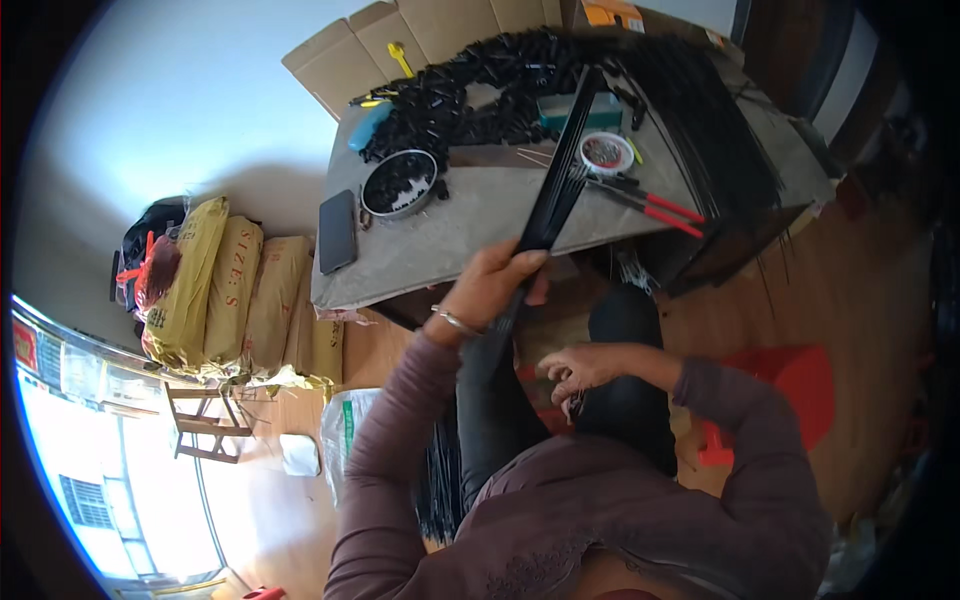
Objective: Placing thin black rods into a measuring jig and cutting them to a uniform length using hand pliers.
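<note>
My left hand (492, 285), with a bracelet at the wrist, is closed around a bundle of long thin black rods (556, 195). The bundle slants up over the table's front edge, and its far end reaches the heap of black parts. Low over my right thigh is my right hand (582, 372), its fingers curled inward. Something small and thin may be in those fingers, but I cannot make it out. Just right of the bundle, on the table (470, 205), are a white bowl (606, 153) of small metal pieces and pliers with red handles (665, 212).
A heap of small black parts (480, 85) covers the table's back. Many long black rods (700, 120) lie at the right. A round tin (400, 184) of black pieces and a phone (338, 232) sit at the left. Filled sacks (235, 280) stand left; a red stool (770, 400) is right.
</note>
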Demonstrator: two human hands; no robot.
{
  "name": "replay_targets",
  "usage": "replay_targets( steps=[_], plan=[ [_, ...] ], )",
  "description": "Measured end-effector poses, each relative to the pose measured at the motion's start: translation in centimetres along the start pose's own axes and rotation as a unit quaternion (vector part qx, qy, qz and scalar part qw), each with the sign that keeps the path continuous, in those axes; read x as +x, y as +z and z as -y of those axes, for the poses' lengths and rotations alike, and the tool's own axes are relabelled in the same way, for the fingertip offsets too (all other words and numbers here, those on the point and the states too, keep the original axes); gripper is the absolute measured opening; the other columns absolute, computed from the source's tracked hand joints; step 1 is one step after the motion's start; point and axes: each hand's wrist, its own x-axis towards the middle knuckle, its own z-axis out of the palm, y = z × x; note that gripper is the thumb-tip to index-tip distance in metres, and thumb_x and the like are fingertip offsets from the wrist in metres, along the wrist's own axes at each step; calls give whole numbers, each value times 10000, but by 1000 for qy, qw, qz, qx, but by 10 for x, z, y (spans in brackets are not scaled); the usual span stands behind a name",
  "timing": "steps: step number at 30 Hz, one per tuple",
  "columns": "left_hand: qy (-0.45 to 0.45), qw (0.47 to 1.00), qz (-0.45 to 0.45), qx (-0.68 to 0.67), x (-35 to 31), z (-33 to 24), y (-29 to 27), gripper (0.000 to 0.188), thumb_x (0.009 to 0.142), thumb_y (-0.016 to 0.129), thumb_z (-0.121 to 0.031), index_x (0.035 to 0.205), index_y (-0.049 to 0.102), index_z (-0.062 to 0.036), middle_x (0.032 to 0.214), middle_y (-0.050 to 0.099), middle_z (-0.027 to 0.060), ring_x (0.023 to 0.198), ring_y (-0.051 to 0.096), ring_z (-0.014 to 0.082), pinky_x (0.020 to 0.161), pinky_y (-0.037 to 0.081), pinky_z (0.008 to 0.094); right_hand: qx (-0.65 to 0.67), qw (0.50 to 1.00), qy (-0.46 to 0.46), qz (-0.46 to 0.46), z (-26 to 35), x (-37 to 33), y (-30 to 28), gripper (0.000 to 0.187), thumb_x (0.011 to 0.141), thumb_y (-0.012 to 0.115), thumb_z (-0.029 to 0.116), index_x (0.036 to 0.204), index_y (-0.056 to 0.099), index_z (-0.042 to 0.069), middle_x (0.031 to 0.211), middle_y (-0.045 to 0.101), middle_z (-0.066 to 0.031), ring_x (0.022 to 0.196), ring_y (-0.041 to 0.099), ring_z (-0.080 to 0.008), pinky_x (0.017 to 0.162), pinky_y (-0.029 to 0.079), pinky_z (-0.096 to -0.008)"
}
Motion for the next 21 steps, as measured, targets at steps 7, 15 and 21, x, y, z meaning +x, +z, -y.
replay_targets(
  steps=[7, 15, 21],
  plan=[
    [54, 984, -145, -85, -12, 105, 79, 242, 955, 527, -226, 988, 600, 2, 775, 620, 39, 704, 587, 111, 640, 475, 255, 95, 991, 98, 19, -82, 41, 32, 471, 846, 684, 400, 1148, 624, 45, 1067, 663, -92, 989, 619, -207, 833, 508, -339],
    [42, 959, -194, -204, -78, 97, 88, 259, 962, 530, -218, 1111, 568, -9, 884, 637, 67, 809, 619, 158, 761, 508, 288, 81, 991, 63, 89, -65, 33, 61, 340, 893, 615, 402, 1041, 658, 98, 949, 662, -47, 852, 621, -149, 689, 539, -318],
    [28, 955, -197, -221, -75, 69, 86, 247, 974, 507, -183, 1131, 567, -3, 908, 641, 59, 853, 624, 157, 786, 504, 284, 108, 976, 17, 189, -109, 49, 98, 279, 918, 588, 310, 1069, 635, 82, 973, 637, -34, 942, 563, -136, 841, 463, -329]
  ],
)
